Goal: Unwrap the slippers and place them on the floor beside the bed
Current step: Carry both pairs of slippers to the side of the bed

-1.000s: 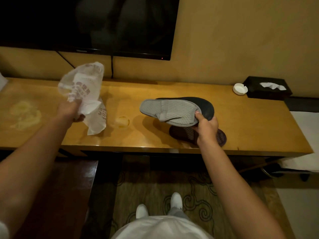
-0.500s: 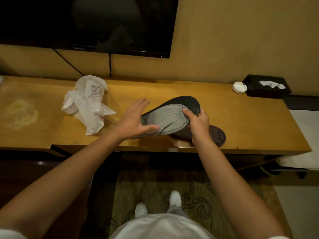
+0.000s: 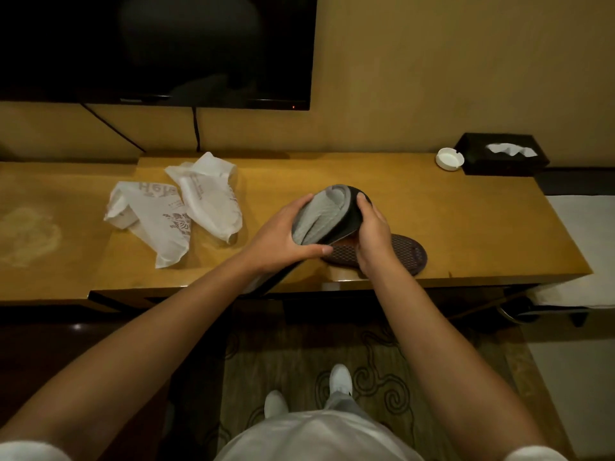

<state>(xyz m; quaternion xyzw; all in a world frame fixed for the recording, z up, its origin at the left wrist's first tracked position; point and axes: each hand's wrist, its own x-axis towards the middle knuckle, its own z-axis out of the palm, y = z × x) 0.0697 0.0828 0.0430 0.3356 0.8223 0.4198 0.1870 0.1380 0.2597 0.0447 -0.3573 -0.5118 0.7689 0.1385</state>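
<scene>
A: Grey fabric on top, black sole beneath — that is the slipper both hands hold, lifted off the wooden desk and tilted, one end up and away, the other end dipping past the desk's front edge.

B: How do the hands sit on it?

A: The left hand cups its left side, thumb laid across the lower part; the right hand grips the right rim, fingers curled over the black edge. Both are clamped on that one slipper.

B: And its mate?

A: The second slipper lies sole-up on the desk, near the front edge, partly under the right hand and wrist.

B: What about the wrapping?

A: The white printed wrapper lies crumpled to the left, well apart from the hands, with bare wood between. At the back right, a white ashtray sits just beside a black tissue box against the wall — also well clear.

B: Any room below?

A: A patterned carpet lies open in front of the desk, with the person's white shoes on it.
</scene>
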